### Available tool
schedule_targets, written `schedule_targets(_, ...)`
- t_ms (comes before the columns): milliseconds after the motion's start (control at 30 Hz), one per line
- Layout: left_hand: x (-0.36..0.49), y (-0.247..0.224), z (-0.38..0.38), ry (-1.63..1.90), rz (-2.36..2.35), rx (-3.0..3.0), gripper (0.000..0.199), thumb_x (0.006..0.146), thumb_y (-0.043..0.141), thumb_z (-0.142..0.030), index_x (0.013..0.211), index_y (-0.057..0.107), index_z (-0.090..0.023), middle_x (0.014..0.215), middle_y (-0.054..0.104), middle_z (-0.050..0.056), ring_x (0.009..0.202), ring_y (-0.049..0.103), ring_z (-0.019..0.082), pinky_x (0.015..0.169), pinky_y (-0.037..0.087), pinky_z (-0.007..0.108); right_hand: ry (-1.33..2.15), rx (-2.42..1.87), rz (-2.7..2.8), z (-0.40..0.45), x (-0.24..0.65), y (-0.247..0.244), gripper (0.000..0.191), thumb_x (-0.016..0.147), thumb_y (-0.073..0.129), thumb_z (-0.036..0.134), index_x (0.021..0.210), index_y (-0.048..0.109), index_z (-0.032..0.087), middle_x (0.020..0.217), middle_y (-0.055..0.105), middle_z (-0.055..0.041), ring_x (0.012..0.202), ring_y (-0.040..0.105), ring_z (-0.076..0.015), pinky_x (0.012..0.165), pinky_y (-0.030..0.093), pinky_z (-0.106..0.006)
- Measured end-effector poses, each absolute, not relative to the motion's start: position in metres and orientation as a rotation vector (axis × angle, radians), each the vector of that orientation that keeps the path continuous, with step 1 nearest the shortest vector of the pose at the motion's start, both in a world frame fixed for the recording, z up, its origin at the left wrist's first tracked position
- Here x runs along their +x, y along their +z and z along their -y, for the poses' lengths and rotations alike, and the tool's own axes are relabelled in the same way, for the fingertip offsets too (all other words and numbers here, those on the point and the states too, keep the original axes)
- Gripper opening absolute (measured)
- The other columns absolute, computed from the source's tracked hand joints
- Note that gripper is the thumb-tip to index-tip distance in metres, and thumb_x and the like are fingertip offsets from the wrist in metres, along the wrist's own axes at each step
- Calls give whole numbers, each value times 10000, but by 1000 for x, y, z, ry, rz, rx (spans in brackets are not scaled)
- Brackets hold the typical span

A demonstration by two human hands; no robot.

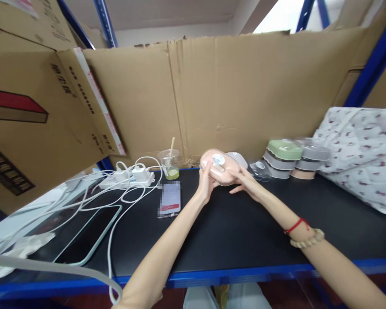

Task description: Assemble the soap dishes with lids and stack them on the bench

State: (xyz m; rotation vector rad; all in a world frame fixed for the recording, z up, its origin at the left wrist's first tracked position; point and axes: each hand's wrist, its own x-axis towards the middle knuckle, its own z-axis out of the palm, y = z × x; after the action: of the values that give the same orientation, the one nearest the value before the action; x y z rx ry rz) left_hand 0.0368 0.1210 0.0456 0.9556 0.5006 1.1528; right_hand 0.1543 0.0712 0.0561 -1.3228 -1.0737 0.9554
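A pink oval box point(227, 172) with a round label on top is held up over the black tabletop point(231, 227), tilted toward me. It looks glossy, as if in clear wrap. My left hand point(206, 183) grips its left end, thumb on the front. At the lower right edge, my right hand point(247, 183) holds the box too, with some fingers stretched out below. Behind the box a white rounded piece point(238, 159) is partly hidden. A dark item in clear plastic point(260, 171) lies to the right of it.
Green, grey and pink boxes point(284, 156) stand stacked at the back right, beside a patterned white cloth bag point(363, 159). Left are a phone point(170, 198), a plastic cup with a straw point(171, 165), a tablet-like device point(90, 236) and tangled white cables point(111, 240). Cardboard point(212, 94) walls the back.
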Motion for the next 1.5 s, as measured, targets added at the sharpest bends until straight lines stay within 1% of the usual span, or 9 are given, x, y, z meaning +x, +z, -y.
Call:
schedule_targets(167, 34, 52, -114, 1165, -484, 975, 415, 910, 358, -392, 1205, 512, -144, 971, 669, 94, 796, 638, 149, 638, 478, 211, 846, -1082, 1002, -67, 166, 69, 693, 656, 625, 392, 1296, 393, 261, 1218, 551, -56, 738, 631, -90, 522, 563, -200)
schedule_targets(400, 32, 52, -111, 1183, -672, 946, 263, 859, 341, -299, 934, 535, -138, 722, 635, 41, 542, 586, 118, 501, 444, 214, 148, -878, 624, -52, 243, 104, 832, 644, 632, 470, 1363, 289, 232, 1418, 325, -83, 1093, 559, -163, 673, 600, -227)
schedule_targets(600, 34, 48, -117, 1304, -769, 1040, 155, 734, 461, -274, 815, 517, -154, 661, 602, 8, 493, 545, 96, 456, 398, 189, 96, -1076, 255, -27, 310, 125, 722, 732, 596, 311, 1368, 275, 199, 1421, 309, -102, 1168, 525, -143, 762, 595, -230)
schedule_targets(767, 34, 42, -124, 1354, -834, 1154, 166, 639, 545, -278, 758, 509, -168, 675, 572, -1, 499, 520, 96, 449, 374, 192, 70, -1319, 313, -22, 335, 121, 845, 644, 671, 252, 1391, 289, 150, 1401, 341, -148, 1154, 534, -211, 955, 524, -373)
schedule_targets(933, 30, 34, -130, 1460, -949, 1460, 98, 675, 525, -185, 766, 560, -181, 739, 542, 14, 597, 521, 119, 535, 420, 226, -162, -1699, 369, -20, 342, 123, 714, 698, 609, 416, 1307, 444, 82, 1328, 357, -223, 1264, 388, -302, 1074, 359, -461)
schedule_targets(1133, 24, 24, -134, 1317, -1170, 2224, 237, 751, 565, -212, 969, 659, -214, 1179, 509, 123, 1128, 484, 280, 964, 372, 433, -435, -1710, 477, -34, 311, 112, 760, 715, 551, 368, 1388, 289, 130, 1356, 243, -207, 1255, 348, -323, 1026, 331, -519)
schedule_targets(1267, 23, 21, -134, 1134, -1261, 2239, 217, 793, 552, -234, 978, 663, -206, 1251, 462, 155, 1227, 420, 329, 1008, 313, 498, -528, -1675, 1162, -67, 259, 81, 505, 760, 483, 428, 1205, 530, 194, 1255, 407, -139, 1184, 406, -259, 983, 390, -449)
schedule_targets(1400, 20, 22, -135, 1253, -1302, 2006, 107, 797, 551, -242, 753, 628, -182, 1085, 514, 118, 991, 575, 266, 907, 418, 431, -394, -1878, 1533, -97, 210, 48, 598, 687, 627, 467, 1241, 547, 259, 1340, 387, -132, 1238, 394, -291, 1021, 354, -468)
schedule_targets(1500, 18, 25, -138, 1326, -1260, 1618, 156, 738, 602, -188, 601, 532, -162, 830, 505, 45, 613, 551, 134, 635, 476, 288, -340, -1970, 1525, -108, 195, 32, 513, 725, 610, 428, 1207, 587, 255, 1384, 360, -133, 1253, 408, -294, 1026, 344, -475)
